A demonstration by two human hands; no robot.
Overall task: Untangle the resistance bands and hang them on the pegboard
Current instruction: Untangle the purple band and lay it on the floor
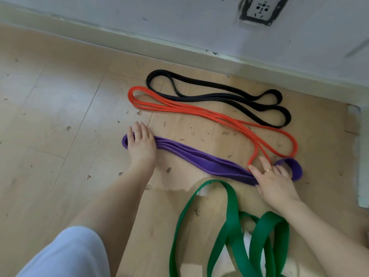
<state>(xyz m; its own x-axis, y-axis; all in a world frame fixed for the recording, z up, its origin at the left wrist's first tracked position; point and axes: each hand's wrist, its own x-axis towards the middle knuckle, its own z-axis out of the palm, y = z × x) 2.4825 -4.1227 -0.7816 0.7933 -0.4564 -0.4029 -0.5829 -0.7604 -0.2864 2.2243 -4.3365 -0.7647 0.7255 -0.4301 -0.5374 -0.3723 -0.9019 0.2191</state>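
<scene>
Several resistance bands lie on the wooden floor. A black band (pixel 219 94) is folded nearest the wall, and a thin red band (pixel 189 109) lies in front of it. A folded purple band (pixel 199 158) stretches across the middle. My left hand (pixel 140 144) presses flat on its left end with straight fingers. My right hand (pixel 273 180) rests with spread fingers on its right end, beside the red band's loop. A wide green band (pixel 231 212) lies looped and twisted nearest to me. No pegboard is in view.
A white wall with a baseboard (pixel 179 50) runs along the far side, with a socket (pixel 261 9) above. A white object (pixel 362 156) stands at the right edge. My knee in light trousers (pixel 65 254) is at the lower left.
</scene>
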